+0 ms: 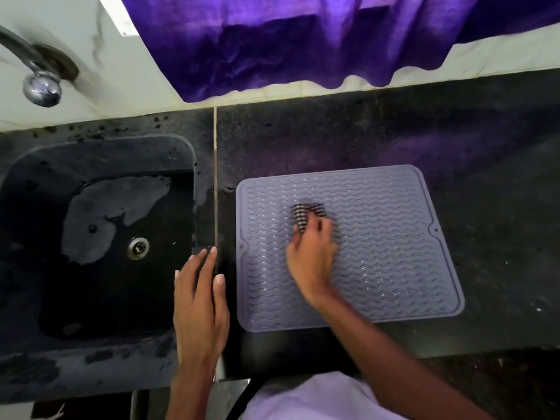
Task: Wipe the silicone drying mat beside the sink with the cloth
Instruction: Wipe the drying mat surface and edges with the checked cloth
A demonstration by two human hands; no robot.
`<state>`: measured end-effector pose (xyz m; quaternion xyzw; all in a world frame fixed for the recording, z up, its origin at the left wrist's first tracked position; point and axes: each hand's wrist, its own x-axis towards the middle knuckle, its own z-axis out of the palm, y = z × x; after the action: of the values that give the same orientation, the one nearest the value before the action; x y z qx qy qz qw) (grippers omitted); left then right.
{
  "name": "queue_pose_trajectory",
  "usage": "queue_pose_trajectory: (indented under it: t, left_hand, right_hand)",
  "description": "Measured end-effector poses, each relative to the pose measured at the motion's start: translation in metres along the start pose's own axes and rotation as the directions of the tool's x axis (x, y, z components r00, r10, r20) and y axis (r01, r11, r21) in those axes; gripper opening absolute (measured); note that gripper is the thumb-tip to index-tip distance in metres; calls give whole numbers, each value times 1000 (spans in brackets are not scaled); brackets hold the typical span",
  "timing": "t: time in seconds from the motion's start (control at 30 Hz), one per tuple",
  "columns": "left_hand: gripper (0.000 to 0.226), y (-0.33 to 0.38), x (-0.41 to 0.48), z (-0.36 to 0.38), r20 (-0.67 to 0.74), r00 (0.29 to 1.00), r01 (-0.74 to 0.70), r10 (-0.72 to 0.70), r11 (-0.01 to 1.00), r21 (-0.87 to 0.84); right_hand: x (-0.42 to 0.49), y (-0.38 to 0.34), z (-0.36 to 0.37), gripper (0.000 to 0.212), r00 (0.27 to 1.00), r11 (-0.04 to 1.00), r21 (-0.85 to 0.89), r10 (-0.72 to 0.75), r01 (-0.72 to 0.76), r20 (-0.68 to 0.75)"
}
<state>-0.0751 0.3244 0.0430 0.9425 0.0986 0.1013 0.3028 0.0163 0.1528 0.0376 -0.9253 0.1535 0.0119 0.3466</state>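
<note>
Silicone drying mat [394, 253]: grey-lilac, wave-ribbed, flat on the dark countertop [485, 140] at 3 o'clock of the sink [100, 153], with a narrow strip of counter between them.

Hands: apart. Right hand [312, 256] is on the mat, fingers curled round a bunched checked cloth [303, 215] and pressing it down, a little toward 10 o'clock of the mat's centre. The hand is slightly blurred. Left hand [198, 301] lies flat with fingers straight, holding nothing, on the counter strip at 9 o'clock of the mat. Cannot tell whether it touches the mat's edge.

Step in hand (judged): mid-wipe, middle zone.
- Ribs run 9-to-3, so strokes along them should clear the grooves better than strokes across.
- Work in overlapping bands from the 12 o'clock edge down to 6.
- Glints toward the 5 o'clock corner look like droplets; that area probably wants a pass.
- Thin silicone may creep or buckle under a push. The left hand could pin the 9 o'clock edge.
- Opening out the cloth would give more contact.

Surface and room: black speckled stone with a pale joint line running 12-to-6 between sink and mat. Sink is dark, with a pale wet-looking patch round the drain [138, 248]. A chrome tap [39, 86] sits at 11 o'clock on the pale wall. A purple curtain [288, 40] hangs at 12 o'clock.
</note>
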Motion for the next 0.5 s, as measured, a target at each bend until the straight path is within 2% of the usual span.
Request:
queue_pose_trajectory:
  t: [0.17,0.2,0.23,0.27,0.33,0.37,0.4,0.43,0.47,0.5]
  left_hand:
    - [51,-6,9,-5,-50,998,26,-26,1000,-8]
    - [51,-6,12,-6,-54,998,20,-20,1000,-11]
    - [50,-7,14,-8,-56,998,12,-13,1000,-13]
    - [50,-7,15,-9,-61,998,4,-5,1000,-15]
    - [49,-7,18,-12,-69,998,-2,0,1000,-24]
    - [49,-7,18,-13,-72,997,-1,-1,1000,-29]
    - [48,-7,19,-14,-75,997,-1,-2,999,-33]
    - [48,-8,19,-15,-79,997,1,-4,999,-36]
    - [48,-9,19,-16,-81,997,6,-9,999,-39]
    - [48,-10,20,-16,-82,997,12,-15,999,-42]
  right_hand:
    - [-23,-55,56,37,967,981,150,-156,127,200]
    - [-20,-62,61,33,956,973,213,-141,86,258]
    - [-15,-68,60,29,948,946,322,-86,-18,305]
    - [-9,-71,53,22,935,866,468,0,-178,355]
    - [8,-69,26,10,882,587,684,118,-432,456]
    - [19,-62,8,9,876,491,736,138,-465,461]
    - [29,-54,-14,11,882,438,769,153,-465,446]
    - [40,-43,-37,14,903,433,794,155,-427,401]
    - [50,-31,-56,17,931,483,796,161,-364,328]
    - [61,-17,-73,20,959,606,744,161,-282,232]
